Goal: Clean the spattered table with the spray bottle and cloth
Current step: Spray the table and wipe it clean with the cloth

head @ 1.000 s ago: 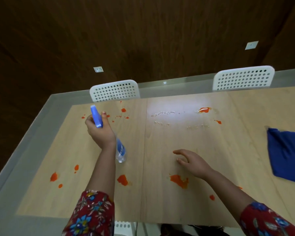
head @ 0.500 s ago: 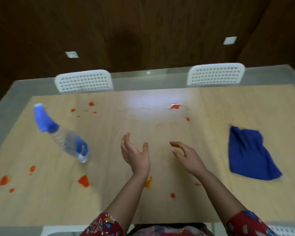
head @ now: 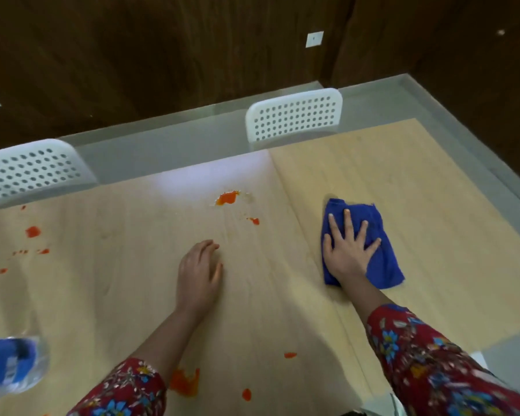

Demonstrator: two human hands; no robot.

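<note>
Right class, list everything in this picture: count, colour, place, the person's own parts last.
table: one, light wood, grey rim, fills view
spatters: many, orange-red, scattered left, centre, near edge
cloth: one, blue, right of centre, under right hand
spray bottle: one, clear with blue, blurred, lower left edge
chairs: two, white perforated, far side
wall plates: two, white, dark wall
left hand: one, centre, over table, fingers relaxed
right hand: one, spread flat on cloth
sleeves: two, red floral, bottom edge

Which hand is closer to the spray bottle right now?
Left. The left hand rests on the table, to the right of the bottle; the right hand presses the cloth farther right.
</note>
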